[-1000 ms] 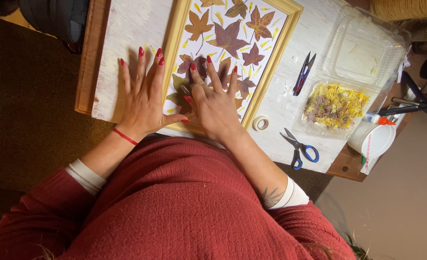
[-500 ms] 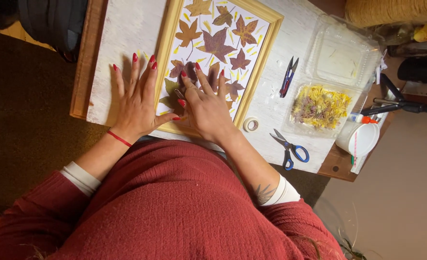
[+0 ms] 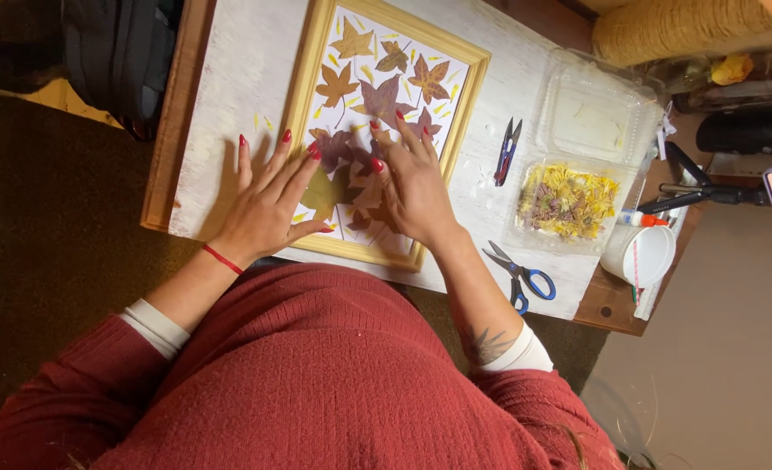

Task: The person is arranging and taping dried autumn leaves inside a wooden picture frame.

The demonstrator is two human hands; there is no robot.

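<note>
A yellow wooden picture frame (image 3: 468, 103) lies flat on a white-painted table (image 3: 238, 78), filled with pressed brown, purple and orange leaves (image 3: 377, 96) on white paper. My left hand (image 3: 268, 204) rests flat with fingers spread, palm on the table and fingertips over the frame's left edge. My right hand (image 3: 412, 187) presses flat on the leaves in the lower part of the frame. Both hands have red nails. Neither hand holds anything.
Small black snips (image 3: 506, 150) lie right of the frame. Blue-handled scissors (image 3: 518, 274) sit near the table's front edge. A clear plastic clamshell (image 3: 595, 117) holds yellow dried flowers (image 3: 569, 202). A white cup (image 3: 640, 254) stands at the right corner. A dark bag (image 3: 116, 61) sits at left.
Both hands have stayed flat on the frame; the right hand's fingers shifted slightly over the lower leaves. The camera view has drifted a little.
</note>
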